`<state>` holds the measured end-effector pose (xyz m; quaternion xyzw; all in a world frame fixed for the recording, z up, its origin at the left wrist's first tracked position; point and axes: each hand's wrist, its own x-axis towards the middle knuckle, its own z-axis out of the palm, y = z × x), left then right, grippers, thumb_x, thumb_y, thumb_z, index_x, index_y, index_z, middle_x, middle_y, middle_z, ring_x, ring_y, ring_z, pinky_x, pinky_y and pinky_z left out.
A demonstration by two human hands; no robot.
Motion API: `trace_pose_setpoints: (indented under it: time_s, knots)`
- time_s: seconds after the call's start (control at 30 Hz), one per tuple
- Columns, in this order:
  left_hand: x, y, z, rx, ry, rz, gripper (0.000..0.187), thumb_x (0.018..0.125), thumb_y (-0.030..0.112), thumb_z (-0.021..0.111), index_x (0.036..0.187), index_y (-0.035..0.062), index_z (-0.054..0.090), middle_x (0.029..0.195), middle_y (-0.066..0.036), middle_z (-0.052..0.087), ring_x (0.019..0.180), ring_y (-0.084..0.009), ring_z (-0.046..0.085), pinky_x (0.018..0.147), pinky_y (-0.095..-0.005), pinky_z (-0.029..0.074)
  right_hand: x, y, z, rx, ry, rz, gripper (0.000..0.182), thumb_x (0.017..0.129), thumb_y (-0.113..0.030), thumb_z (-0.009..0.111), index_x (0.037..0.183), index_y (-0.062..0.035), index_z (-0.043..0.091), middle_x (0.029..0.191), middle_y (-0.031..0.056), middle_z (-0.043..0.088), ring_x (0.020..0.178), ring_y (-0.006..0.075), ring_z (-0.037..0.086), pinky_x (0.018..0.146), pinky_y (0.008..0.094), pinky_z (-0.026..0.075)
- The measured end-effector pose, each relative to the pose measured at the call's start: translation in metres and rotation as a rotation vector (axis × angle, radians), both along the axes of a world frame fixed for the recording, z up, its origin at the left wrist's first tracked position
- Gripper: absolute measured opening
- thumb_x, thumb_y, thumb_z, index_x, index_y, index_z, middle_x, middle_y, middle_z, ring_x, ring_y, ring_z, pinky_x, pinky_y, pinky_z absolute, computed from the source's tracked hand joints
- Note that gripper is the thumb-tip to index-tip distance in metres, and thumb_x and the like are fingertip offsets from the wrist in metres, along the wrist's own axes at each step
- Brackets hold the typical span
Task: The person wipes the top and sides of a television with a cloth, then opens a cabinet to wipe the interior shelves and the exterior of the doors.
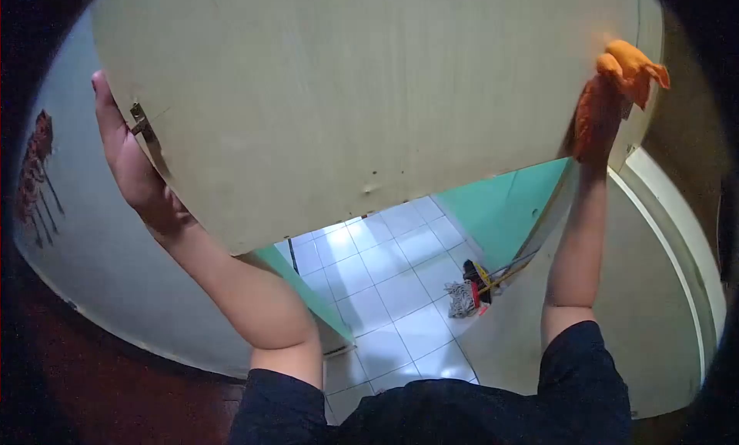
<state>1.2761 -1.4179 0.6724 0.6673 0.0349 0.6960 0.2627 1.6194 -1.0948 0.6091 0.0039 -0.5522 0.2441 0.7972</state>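
A pale wooden door panel (354, 98) fills the upper part of the head view, with a metal latch (140, 122) at its left side. My left hand (142, 164) holds the door's left edge beside the latch. One finger points upward along that edge, and the others are partly hidden. At the right side, my right hand (604, 133) is closed on an orange cloth (631, 64), pressed against the door near its right edge. Bunched cloth sticks out above the fingers and covers much of the hand. Both arms are raised, in short dark sleeves.
Below the door, a white tiled floor (385, 283) shows between green walls (508, 206). A mop (463, 299) and a broom (476, 272) lie there with their handles toward the right. A pale curved-looking panel (639, 291) stands at right. Reddish marks (37, 168) show on the left wall.
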Motion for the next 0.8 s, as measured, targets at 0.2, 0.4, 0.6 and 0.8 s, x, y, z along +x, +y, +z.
trace_pose_setpoints:
  time_s: [0.2,0.4,0.6,0.8]
  knots:
    - [0.003,-0.004,-0.002,0.014,0.009,-0.003,0.043,0.1,0.034,0.034,0.126,0.0023,0.049,0.124,-0.01,0.056,0.106,-0.0184,0.056,0.09,-0.0293,0.046,0.007,0.01,-0.002,-0.014,-0.128,-0.457,0.032,0.096,-0.027,0.049,0.118,-0.0048,0.051,0.108,0.0086,0.056,0.099,0.019,0.054,0.086,0.032,0.043]
    - [0.015,-0.004,0.0,-0.028,0.013,-0.035,0.044,0.1,0.036,0.036,0.123,0.0027,0.051,0.119,-0.008,0.058,0.102,-0.0186,0.057,0.088,-0.0294,0.047,-0.044,-0.043,0.0,0.179,-0.178,-0.771,0.036,0.092,-0.032,0.05,0.117,-0.0061,0.054,0.124,0.0174,0.053,0.117,0.0309,0.049,0.102,0.0425,0.029]
    - [0.029,-0.003,-0.002,-0.025,0.029,-0.154,0.044,0.098,0.032,0.037,0.128,0.0015,0.046,0.125,-0.012,0.054,0.109,-0.0228,0.055,0.095,-0.0344,0.043,-0.119,-0.185,0.021,0.322,-0.163,-0.346,0.028,0.085,-0.002,0.054,0.113,-0.0005,0.054,0.1,0.0103,0.06,0.089,0.0216,0.059,0.079,0.0317,0.048]
    - [0.027,0.029,-0.03,0.213,-0.368,0.223,0.046,0.1,0.034,0.032,0.132,0.0022,0.043,0.134,-0.014,0.047,0.121,-0.0246,0.047,0.105,-0.0385,0.036,-0.205,-0.237,0.026,0.591,-0.181,-0.45,0.04,0.079,-0.03,0.058,0.114,-0.0107,0.056,0.13,0.0146,0.049,0.122,0.0343,0.043,0.104,0.0515,0.024]
